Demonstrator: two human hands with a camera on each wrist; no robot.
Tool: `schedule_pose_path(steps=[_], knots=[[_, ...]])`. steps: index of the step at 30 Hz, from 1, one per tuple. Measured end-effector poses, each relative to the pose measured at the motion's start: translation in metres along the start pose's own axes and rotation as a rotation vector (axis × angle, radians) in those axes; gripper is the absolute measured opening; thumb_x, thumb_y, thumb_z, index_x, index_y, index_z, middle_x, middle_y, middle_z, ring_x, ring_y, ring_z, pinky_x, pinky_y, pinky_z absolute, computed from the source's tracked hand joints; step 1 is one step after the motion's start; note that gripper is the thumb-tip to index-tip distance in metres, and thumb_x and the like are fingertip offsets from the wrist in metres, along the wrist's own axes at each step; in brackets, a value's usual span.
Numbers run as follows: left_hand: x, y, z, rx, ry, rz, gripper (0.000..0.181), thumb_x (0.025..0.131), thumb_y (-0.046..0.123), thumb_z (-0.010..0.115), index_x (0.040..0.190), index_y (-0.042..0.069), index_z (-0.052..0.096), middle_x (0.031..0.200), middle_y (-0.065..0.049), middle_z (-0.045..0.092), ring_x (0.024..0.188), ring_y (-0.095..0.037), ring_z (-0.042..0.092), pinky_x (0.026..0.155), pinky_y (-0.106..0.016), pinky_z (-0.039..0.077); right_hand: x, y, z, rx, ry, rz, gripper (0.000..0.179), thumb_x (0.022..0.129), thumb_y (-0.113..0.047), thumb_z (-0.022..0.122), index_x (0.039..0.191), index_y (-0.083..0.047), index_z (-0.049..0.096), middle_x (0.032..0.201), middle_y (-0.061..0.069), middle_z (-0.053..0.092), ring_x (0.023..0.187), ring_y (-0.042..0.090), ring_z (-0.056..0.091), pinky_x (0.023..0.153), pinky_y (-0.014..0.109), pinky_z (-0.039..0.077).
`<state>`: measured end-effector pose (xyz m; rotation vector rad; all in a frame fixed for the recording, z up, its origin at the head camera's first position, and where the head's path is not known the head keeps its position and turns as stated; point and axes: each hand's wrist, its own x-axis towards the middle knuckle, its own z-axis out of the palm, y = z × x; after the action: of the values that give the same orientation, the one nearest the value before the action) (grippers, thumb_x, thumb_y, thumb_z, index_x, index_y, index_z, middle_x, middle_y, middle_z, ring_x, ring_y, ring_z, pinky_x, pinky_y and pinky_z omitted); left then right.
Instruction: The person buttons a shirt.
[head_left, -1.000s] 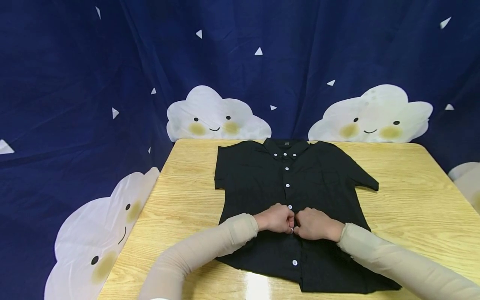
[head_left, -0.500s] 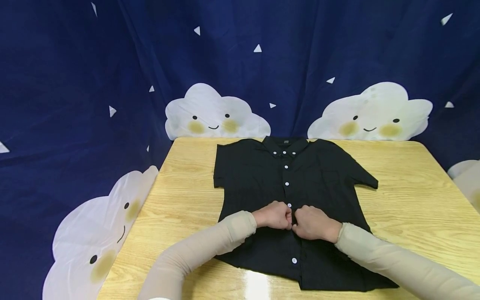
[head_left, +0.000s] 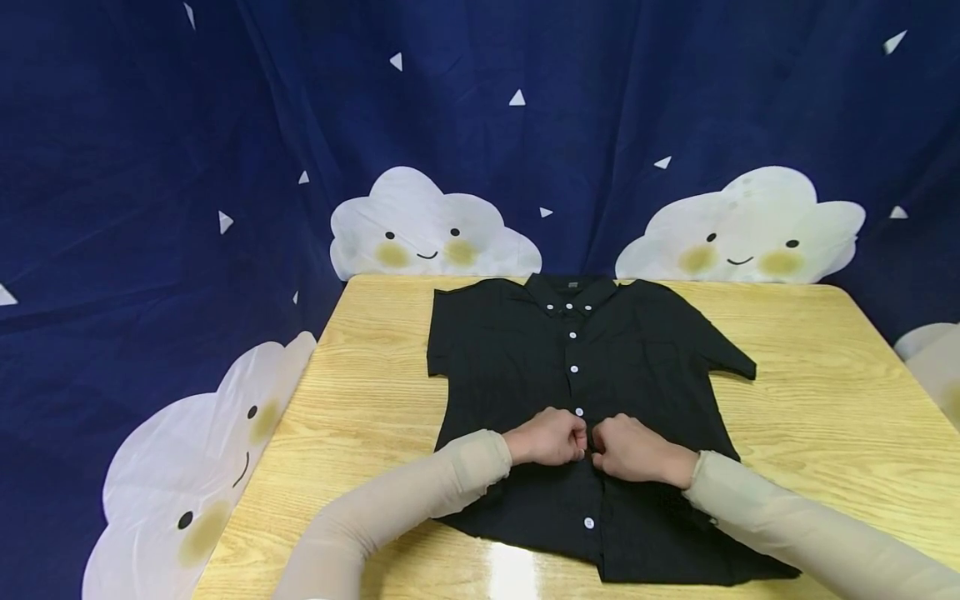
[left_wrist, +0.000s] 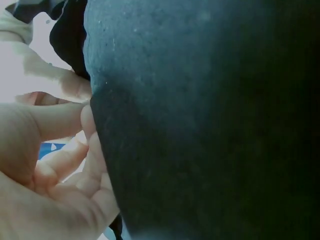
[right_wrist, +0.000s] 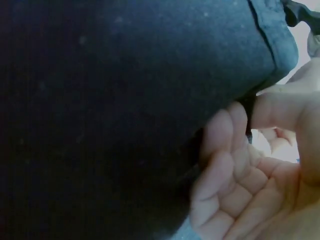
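Observation:
A black short-sleeved shirt (head_left: 502, 358) lies front up, its white buttons running down the middle. Both hands meet low on the placket, between one button (head_left: 579, 412) above and another button (head_left: 588, 523) near the hem. My left hand (head_left: 551, 436) pinches the placket from the left, fingers curled; in the left wrist view its thumb and fingertips meet at the cloth's edge. Opposite it, my right hand (head_left: 633, 448) holds the other side. Dark cloth shows between the right hand's thumb and fingers (right_wrist: 220, 175) in the right wrist view. The button between the hands is mostly hidden.
The shirt lies on a light wooden table (head_left: 375, 358), its collar at the far edge. Behind and to the left hangs a dark blue curtain (head_left: 465, 100) with smiling white clouds. Beige sleeves (head_left: 420, 487) cover both forearms.
The right hand has shifted slightly right, so the gap between the hands is a little wider than half a second ago. The shirt lies in the same place.

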<state>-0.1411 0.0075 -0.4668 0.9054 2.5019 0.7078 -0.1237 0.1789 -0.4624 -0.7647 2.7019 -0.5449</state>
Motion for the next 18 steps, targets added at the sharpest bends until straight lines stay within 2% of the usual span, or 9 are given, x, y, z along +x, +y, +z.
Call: schedule_pose_path(steps=[9,14,18], knots=[[-0.0014,0.0025,0.0051,0.043,-0.035,-0.011,0.013,0.091,0.009,0.058,0.080,0.015,0.059,0.068,0.008,0.051,0.058,-0.007,0.049,0.052,-0.017,0.037,-0.0013,-0.0044,-0.0013,0.000,-0.030,0.070,0.032,0.078,-0.012,0.062,0.050,-0.016,0.047,0.046,-0.007,0.037,0.037,0.009,0.038,0.040,0.024,0.026],[-0.0020,0.0020,0.0041,0.002,-0.019,-0.030,0.012,0.089,0.010,0.061,0.079,0.016,0.060,0.067,0.008,0.052,0.057,-0.007,0.050,0.051,-0.017,0.038,-0.0005,-0.0056,-0.0006,-0.021,0.000,0.045,0.030,0.077,-0.009,0.062,0.052,-0.016,0.047,0.047,-0.006,0.038,0.038,0.010,0.038,0.039,0.025,0.028],[-0.0013,0.0014,0.0022,-0.025,-0.002,-0.045,0.012,0.086,0.010,0.064,0.076,0.016,0.064,0.066,0.010,0.054,0.057,-0.005,0.050,0.051,-0.016,0.039,0.0020,-0.0049,-0.0008,0.021,-0.034,0.049,0.029,0.078,-0.009,0.061,0.053,-0.016,0.049,0.046,-0.006,0.041,0.038,0.010,0.041,0.039,0.025,0.031]])
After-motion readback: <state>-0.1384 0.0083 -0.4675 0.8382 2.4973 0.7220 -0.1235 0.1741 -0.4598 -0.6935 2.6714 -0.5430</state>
